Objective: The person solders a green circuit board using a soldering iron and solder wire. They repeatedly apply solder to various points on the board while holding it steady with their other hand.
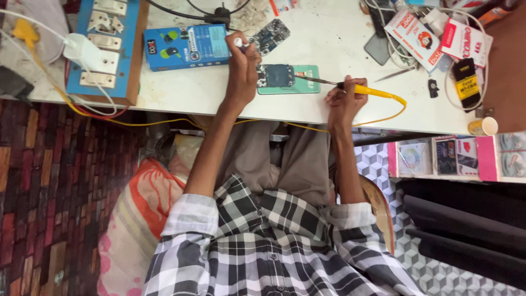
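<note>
Head view: blue box (186, 47) beside left hand (243, 68)

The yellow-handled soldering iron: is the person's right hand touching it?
Touching. The head view shows the right hand gripping the yellow-handled soldering iron.

A white worktable (329, 38) runs across the top of the view, its surface scuffed and evenly lit. Left of the seat, the floor (60, 181) shows a brick pattern in dark reds and browns. On the right the floor (438, 268) changes to grey and white cube-patterned tiles. A pink-edged shelf (487, 159) stands below the table's right end, with dark cushioning (466, 230) beneath it.
</note>
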